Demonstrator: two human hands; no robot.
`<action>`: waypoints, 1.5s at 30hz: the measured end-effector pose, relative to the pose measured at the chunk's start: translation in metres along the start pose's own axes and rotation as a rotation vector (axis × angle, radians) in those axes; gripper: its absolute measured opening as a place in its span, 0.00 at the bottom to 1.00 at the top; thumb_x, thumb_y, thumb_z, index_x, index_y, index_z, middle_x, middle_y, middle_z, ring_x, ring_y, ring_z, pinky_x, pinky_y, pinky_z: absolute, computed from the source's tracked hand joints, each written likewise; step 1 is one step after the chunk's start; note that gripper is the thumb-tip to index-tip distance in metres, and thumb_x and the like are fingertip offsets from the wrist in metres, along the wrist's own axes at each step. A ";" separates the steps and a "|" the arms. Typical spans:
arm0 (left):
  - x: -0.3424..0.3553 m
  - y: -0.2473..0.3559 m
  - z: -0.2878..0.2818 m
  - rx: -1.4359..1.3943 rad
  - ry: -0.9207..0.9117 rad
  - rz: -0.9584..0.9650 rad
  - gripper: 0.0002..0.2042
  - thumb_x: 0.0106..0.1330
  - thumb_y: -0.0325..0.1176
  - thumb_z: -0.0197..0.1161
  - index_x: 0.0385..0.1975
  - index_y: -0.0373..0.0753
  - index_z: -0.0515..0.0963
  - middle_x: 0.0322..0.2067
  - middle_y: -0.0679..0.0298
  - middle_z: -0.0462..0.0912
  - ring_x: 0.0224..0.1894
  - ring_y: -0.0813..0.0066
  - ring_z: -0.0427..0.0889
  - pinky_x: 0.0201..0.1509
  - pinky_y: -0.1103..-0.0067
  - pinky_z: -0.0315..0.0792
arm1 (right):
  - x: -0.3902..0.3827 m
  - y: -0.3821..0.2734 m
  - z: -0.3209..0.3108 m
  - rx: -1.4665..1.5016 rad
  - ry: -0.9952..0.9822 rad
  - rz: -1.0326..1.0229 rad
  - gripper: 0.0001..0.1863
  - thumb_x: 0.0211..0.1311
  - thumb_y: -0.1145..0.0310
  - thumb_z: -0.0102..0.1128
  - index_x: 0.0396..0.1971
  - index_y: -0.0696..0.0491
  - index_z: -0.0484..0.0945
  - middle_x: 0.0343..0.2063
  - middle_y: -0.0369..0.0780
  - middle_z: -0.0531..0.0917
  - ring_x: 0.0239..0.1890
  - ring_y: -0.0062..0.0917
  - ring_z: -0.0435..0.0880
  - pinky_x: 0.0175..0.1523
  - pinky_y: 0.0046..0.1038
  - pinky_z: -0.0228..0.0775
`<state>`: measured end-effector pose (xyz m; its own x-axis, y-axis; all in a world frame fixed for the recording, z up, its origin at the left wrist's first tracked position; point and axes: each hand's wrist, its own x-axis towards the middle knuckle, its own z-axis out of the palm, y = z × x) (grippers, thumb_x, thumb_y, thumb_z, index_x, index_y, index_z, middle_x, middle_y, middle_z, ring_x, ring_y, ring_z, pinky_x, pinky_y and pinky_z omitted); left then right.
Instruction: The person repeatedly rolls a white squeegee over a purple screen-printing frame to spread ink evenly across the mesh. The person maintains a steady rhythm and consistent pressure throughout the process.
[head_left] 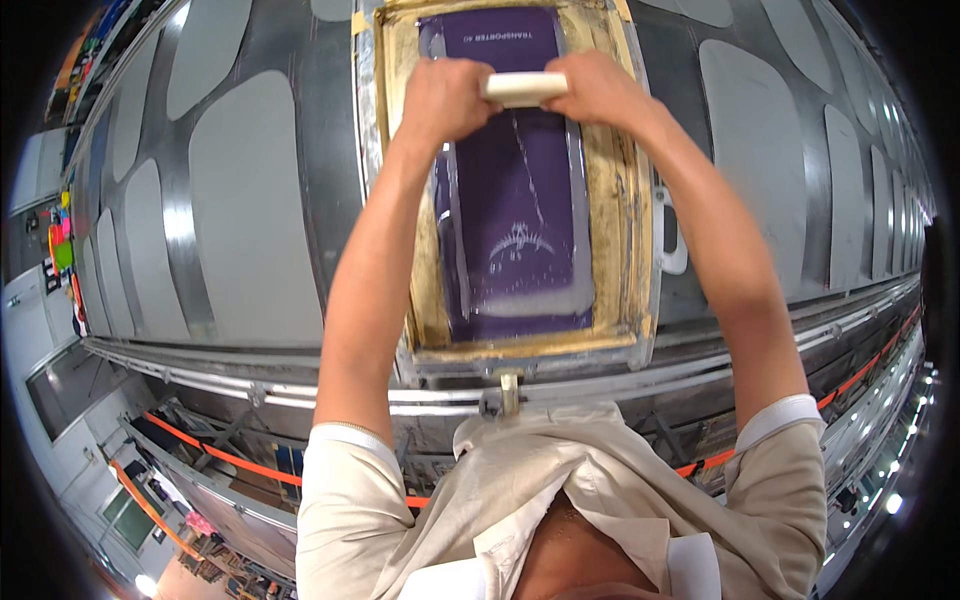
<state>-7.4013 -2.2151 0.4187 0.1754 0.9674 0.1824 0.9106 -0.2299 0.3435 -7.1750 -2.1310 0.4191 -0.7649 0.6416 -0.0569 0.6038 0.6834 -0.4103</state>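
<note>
A screen-printing frame [620, 345] with worn, yellowed edges lies on the long table in front of me. Its dark purple mesh [505, 190] bears pale lettering, a white crown-like print and a wet white streak. Across the upper part of the mesh lies a squeegee with a cream handle [527, 89]. My left hand [447, 98] is closed round the handle's left end, and my right hand [598, 88] grips its right end. Both arms are stretched out over the frame. The squeegee's blade is hidden under the handle and hands.
Grey rounded panels [245, 200] lie along the dark table on the left, with more grey panels [752, 150] on the right. A metal rail [290, 390] runs along the table's near edge, with an orange strip [240, 460] below it. A metal bracket [674, 232] juts from the frame's right side.
</note>
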 end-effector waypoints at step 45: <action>-0.446 -0.153 -0.203 0.004 0.043 -0.063 0.14 0.47 0.30 0.76 0.36 0.45 0.86 0.36 0.69 0.89 0.37 0.60 0.83 0.45 0.67 0.70 | 0.018 -0.295 0.187 0.507 0.827 0.543 0.15 0.67 0.55 0.64 0.32 0.53 0.80 0.26 0.49 0.84 0.33 0.50 0.84 0.39 0.42 0.73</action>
<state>-7.6948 -2.6330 0.4716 0.1011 0.9746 0.2001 0.9210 -0.1678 0.3516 -7.4086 -2.3865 0.3692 0.0724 0.9760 0.2055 0.5069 0.1415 -0.8503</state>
